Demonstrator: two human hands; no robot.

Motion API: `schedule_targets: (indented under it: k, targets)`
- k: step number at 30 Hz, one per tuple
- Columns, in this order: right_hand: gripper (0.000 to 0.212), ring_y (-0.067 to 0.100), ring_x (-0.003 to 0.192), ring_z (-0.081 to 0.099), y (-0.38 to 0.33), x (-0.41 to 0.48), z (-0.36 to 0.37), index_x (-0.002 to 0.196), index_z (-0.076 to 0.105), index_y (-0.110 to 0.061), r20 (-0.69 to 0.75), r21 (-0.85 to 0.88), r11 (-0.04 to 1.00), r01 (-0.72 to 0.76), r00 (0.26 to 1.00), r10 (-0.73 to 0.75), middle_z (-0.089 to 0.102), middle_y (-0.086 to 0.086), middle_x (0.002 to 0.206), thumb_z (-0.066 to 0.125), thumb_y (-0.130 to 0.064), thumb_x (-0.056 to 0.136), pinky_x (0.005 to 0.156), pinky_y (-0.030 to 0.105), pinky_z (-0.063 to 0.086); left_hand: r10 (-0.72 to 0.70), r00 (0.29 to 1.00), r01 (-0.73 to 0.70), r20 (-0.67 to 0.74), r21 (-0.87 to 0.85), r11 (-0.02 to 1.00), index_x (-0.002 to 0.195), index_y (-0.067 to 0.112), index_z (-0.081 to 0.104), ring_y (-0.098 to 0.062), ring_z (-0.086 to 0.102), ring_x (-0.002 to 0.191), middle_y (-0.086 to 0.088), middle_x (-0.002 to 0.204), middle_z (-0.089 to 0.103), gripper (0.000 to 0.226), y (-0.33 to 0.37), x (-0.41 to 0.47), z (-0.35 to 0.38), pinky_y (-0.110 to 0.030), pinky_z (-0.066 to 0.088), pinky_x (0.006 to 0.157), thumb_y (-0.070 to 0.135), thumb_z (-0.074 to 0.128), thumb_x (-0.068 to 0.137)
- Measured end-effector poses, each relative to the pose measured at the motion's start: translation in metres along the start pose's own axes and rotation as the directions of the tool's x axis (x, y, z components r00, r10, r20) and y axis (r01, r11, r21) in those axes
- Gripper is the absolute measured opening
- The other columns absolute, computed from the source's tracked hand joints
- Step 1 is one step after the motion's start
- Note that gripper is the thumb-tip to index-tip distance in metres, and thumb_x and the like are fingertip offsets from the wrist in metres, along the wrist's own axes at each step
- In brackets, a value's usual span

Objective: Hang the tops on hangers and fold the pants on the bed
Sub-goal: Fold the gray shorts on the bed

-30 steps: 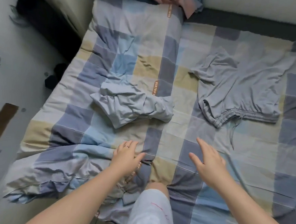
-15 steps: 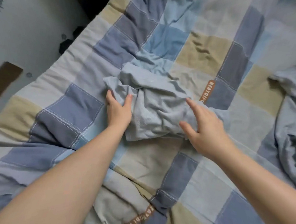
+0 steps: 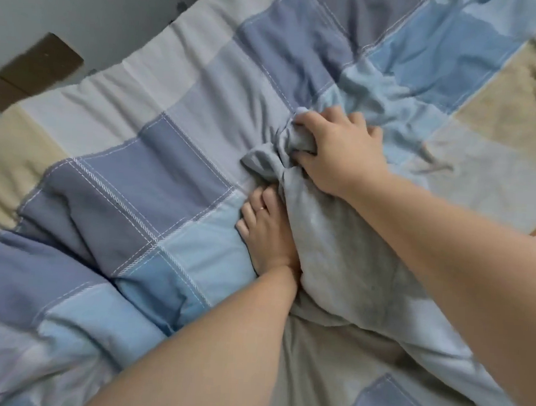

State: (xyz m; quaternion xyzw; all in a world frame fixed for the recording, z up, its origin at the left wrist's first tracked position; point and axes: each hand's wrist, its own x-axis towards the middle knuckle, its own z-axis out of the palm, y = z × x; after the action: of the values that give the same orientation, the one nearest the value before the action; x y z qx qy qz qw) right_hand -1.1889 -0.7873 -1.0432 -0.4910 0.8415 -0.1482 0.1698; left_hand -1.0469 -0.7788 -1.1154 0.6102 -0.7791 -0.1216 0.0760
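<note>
Grey garment [image 3: 330, 248] bunched in right hand [image 3: 336, 153] grip; left hand [image 3: 268, 231] flat beside it on checked quilt [image 3: 154, 176].

Both bare forearms reach in from the bottom of the frame. Right hand [image 3: 340, 154], just above center, is clenched with fingers curled into a bunch of grey garment [image 3: 330, 239]. Left hand [image 3: 268, 231], ring on one finger, sits right below it, fingers tucked under the cloth's edge.
</note>
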Motion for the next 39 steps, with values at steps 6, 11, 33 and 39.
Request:
schedule_targets:
  k: [6, 11, 33, 39]
  targets:
    - [0.03, 0.037, 0.097, 0.057, 0.014, -0.026, 0.014, 0.098, 0.064, -0.012, -0.289, 0.163, 0.986, 0.014, 0.957, 0.035, 0.064, 0.009, 0.102, 0.045, -0.034, 0.104, 0.076, 0.039, 0.035, 0.039, 0.999, -0.038, 0.019, -0.033, 0.999, 0.123, 0.021, 0.053, -0.029, 0.043, 0.127, 0.0, 0.147, 0.045, 0.031, -0.002, -0.003, 0.001, -0.038, 0.025, 0.095, 0.034, 0.038, 0.098]
    - [0.025, 0.035, 0.086, 0.056, 0.024, -0.084, 0.005, 0.086, 0.057, -0.008, -0.288, 0.22, 0.975, -0.013, 0.954, 0.078, 0.065, 0.015, 0.092, 0.047, -0.023, 0.103, 0.069, 0.041, 0.041, 0.088, 0.996, -0.085, 0.028, -0.097, 0.992, 0.128, 0.029, 0.055, -0.029, 0.043, 0.124, 0.006, 0.146, 0.046, 0.033, -0.004, -0.007, -0.014, -0.04, 0.029, 0.096, 0.035, 0.043, 0.098]
    - [0.016, 0.028, 0.075, 0.058, 0.026, -0.567, -0.125, 0.071, 0.057, -0.01, 0.302, 0.363, 0.539, -0.76, 0.643, 0.704, 0.062, 0.006, 0.07, 0.06, -0.001, 0.084, 0.064, 0.036, 0.038, 0.096, 0.639, 0.087, 0.763, -0.196, 0.977, 0.078, 0.025, 0.047, -0.032, 0.059, 0.098, 0.001, 0.089, 0.064, 0.023, -0.01, -0.388, -0.24, -0.046, 0.049, 0.09, 0.005, 0.053, 0.084]
    - [0.015, 0.02, 0.082, 0.065, -0.006, -0.604, -0.182, 0.078, 0.067, -0.024, 0.15, 0.54, 0.526, -0.657, 0.69, 0.708, 0.071, -0.003, 0.08, 0.067, -0.019, 0.093, 0.074, 0.035, 0.048, 0.256, 0.639, -0.045, 0.726, -0.296, 0.954, 0.071, 0.024, 0.042, -0.03, 0.053, 0.079, 0.004, 0.076, 0.052, 0.031, -0.018, -0.402, -0.306, -0.035, 0.039, 0.064, -0.005, 0.051, 0.076]
